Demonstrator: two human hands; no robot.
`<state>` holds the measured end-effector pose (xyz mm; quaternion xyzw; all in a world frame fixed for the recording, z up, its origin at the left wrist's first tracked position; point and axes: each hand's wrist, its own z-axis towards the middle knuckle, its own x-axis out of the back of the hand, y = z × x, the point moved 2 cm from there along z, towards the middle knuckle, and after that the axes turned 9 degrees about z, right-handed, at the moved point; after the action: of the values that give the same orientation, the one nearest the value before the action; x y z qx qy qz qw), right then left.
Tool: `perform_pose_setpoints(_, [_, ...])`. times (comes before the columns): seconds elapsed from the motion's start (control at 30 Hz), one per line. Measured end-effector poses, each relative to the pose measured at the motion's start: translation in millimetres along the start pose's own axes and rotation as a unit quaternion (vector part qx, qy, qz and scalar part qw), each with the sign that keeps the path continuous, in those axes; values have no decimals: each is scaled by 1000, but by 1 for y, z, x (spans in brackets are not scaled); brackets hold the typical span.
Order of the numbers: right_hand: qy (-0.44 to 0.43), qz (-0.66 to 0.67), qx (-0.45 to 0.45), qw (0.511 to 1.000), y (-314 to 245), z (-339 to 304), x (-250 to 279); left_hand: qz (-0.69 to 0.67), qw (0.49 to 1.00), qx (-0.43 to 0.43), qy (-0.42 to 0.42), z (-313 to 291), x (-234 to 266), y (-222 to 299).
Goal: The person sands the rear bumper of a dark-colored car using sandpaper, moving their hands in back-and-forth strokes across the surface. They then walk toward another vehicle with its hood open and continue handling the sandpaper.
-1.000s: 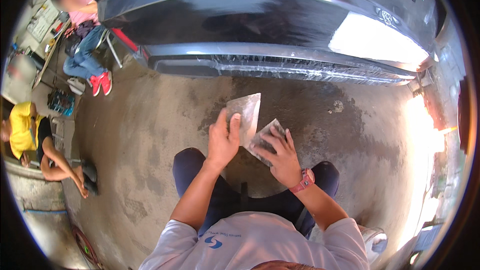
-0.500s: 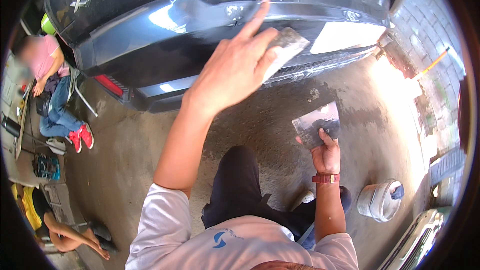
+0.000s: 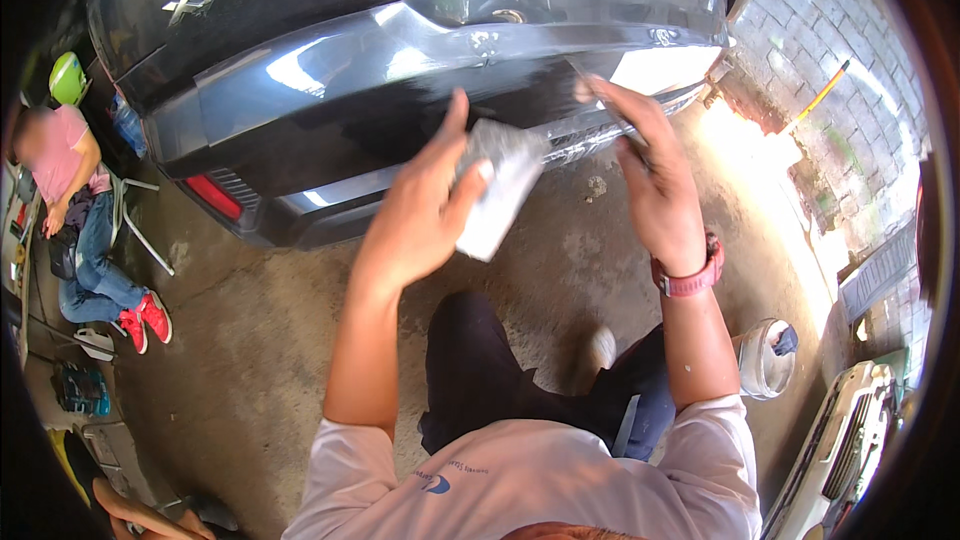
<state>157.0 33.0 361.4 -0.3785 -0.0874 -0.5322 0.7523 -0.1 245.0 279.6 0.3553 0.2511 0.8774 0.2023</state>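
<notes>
My left hand point(image 3: 415, 210) grips a flat, rectangular, pale grey plate point(image 3: 503, 195), thumb lying on its face and index finger raised. Beyond it is the dark grey rear bumper point(image 3: 360, 120) of a car, with a dull, scuffed patch along its middle. Wearing a red wristwatch, my right hand point(image 3: 660, 180) is raised near the bumper's right part. Its fingers close on a second thin plate point(image 3: 578, 68), seen almost edge-on and blurred. A gap separates the two hands, and whether the right plate touches the bumper I cannot tell.
A seated person point(image 3: 75, 180) in pink is at the left, and another person's leg point(image 3: 150, 515) shows at lower left. A bucket point(image 3: 765, 365) with a dark cloth stands at right, beside a white car part point(image 3: 845, 440). A yellow pole point(image 3: 815, 98) leans by the block wall.
My left hand has drawn back from the bumper toward me with its plate. My right hand has risen forward to the bumper, its plate turning from face-on to nearly edge-on.
</notes>
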Motion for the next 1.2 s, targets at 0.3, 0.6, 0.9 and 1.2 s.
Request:
perform_pose_setpoints(0.3, [-6, -253, 58, 966, 7, 63, -67, -515, 653, 537, -146, -190, -198, -105])
perform_pose_setpoints(0.6, [-47, -272, 11, 961, 11, 40, -81, -529, 584, 606, -109, -259, -233, -140])
perform_pose_setpoints(0.9, [-5, -295, 87, 951, 19, 71, -70, -502, 589, 620, -130, -257, -234, -136])
perform_pose_setpoints(1.2, [-52, -265, 90, 959, 21, 67, -47, -537, 585, 592, -140, -255, -224, -136])
